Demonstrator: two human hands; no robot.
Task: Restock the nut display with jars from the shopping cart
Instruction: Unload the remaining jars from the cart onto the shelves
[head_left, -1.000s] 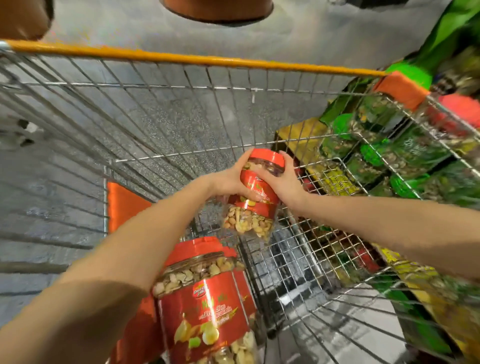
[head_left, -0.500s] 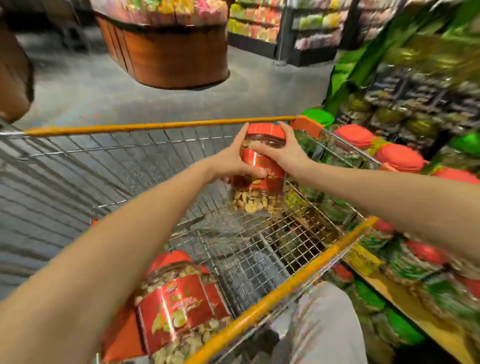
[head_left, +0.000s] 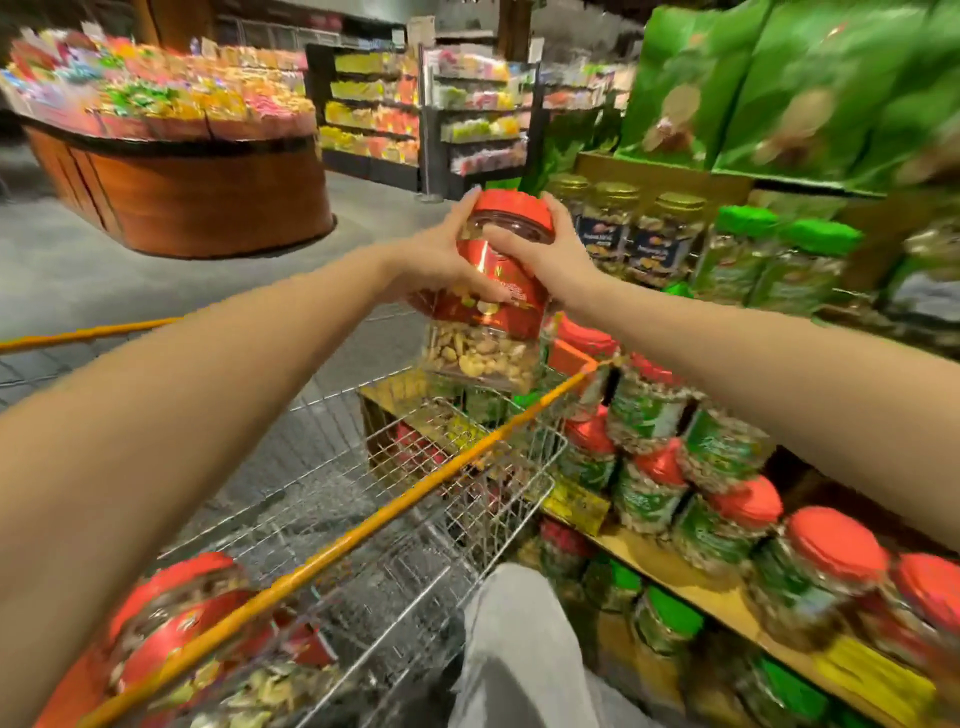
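In the cart's (head_left: 363, 531) near left corner, other jars (head_left: 176, 613) with red lids lie blurred. Above the cart's far right corner, clear of the wire, the person holds one jar (head_left: 488, 332) up in the air between both hands. The left hand (head_left: 441, 260) wraps around its left side over the label, and the right hand (head_left: 545, 254) clasps the lid and shoulder. The jar looks like stiff clear plastic packed with nuts, so it is probably weighty (the glossy label may be slick). Holding both sides of the body seems safer than the lid alone. Beyond, the shelf (head_left: 727, 608) carries stacked jars (head_left: 831, 551) along its front edge.
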